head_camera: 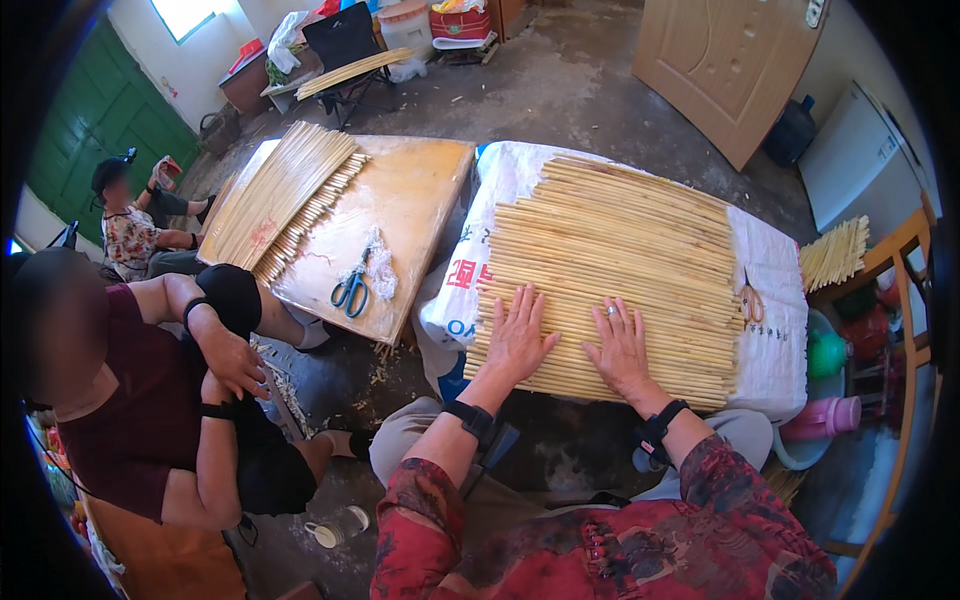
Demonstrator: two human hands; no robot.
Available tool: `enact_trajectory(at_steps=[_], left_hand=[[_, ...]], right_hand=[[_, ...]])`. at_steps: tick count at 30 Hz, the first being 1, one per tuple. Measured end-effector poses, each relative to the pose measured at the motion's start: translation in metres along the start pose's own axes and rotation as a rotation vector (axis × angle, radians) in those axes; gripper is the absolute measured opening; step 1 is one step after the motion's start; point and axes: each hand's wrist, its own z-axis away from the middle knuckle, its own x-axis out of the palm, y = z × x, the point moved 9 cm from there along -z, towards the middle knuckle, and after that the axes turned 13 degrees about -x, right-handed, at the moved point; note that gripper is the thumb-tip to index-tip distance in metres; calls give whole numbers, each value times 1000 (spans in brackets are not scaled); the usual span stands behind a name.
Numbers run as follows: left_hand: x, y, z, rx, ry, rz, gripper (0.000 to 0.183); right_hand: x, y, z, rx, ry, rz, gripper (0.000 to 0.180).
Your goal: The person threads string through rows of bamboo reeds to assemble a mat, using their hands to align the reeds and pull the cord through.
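Before me a wide layer of straw-coloured stalks lies side by side on a table covered with a white woven sack. My left hand rests flat on the stalks at the near left, fingers spread. To its right, my right hand also presses palm-down on them, a ring on one finger. Neither hand grips anything. Scissors with orange handles lie at the right edge of the stalk layer.
On the adjoining wooden table are bundled stalks and dark-handled scissors beside tangled string. A co-worker sits at my left; another person sits farther back. A pink thermos stands at right; a jar lies on the floor.
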Motion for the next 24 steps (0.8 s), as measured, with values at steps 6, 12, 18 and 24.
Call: enact_trajectory(at_steps=[6,12,18,24], left_hand=[[-10,4,1,-7,16,10,64],[-25,28,12,60,-154,77,60],[-18,2,35,-23,-179,25,61],[-11,2,39,-18,-275,-70,71]], right_hand=[[3,1,-1,19,-26,-25,59],[6,17,-2,53,-52,-124,59],[-38,-23,-69,-147,93,-254,42],[9,-65,-111,-390,61,-316,38]])
